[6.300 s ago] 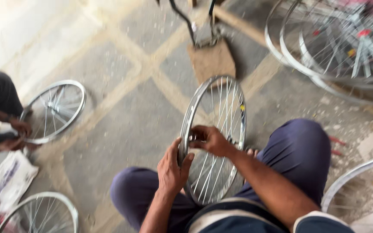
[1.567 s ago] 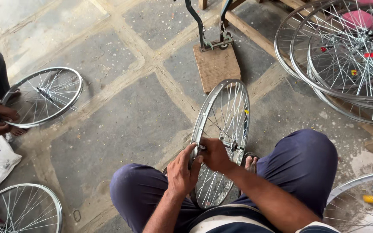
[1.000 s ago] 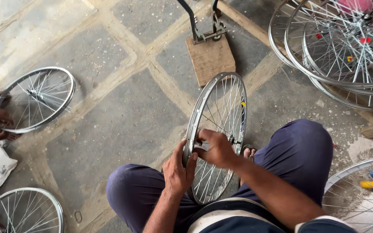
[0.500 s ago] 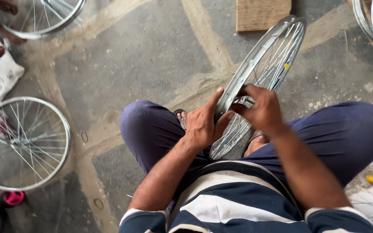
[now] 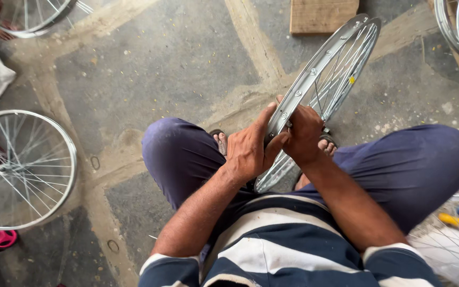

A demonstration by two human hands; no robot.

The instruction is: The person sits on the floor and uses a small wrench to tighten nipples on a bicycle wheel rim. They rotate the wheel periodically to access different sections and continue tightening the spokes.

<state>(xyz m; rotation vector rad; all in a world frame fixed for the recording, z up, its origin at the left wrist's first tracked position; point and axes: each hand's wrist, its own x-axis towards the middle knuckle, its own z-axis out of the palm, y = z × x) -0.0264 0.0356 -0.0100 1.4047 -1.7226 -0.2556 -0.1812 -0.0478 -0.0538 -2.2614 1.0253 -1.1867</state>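
- Wheel [image 5: 322,90]: spoked silver rim, upright on edge between the knees, now seen from almost straight above and nearer than half a second ago; top edge tilted up toward the wooden block [image 5: 322,15].
- Change noted: view swung down and closer; both hands kept on the same stretch of rim; work on that spot apparently unbroken.
- Left hand [image 5: 251,146]: wrapped round the near side of the rim, thumb and forefinger stretched up along the metal, palm pressed to it; closed in a steadying grip.
- Right hand [image 5: 303,133]: curled shut at the rim just beside the left, knuckles up, fingers tucked among the spokes; small tool or nipple inside the fist not discernible.
- Forearms: both angled forward from the striped shirt [image 5: 272,239], elbows bent, wrists near touching.
- Surroundings: second wheel [image 5: 19,170] flat on the stone floor [image 5: 150,69] at left; pink hub cap [image 5: 1,239] below it; more rims at right edge.
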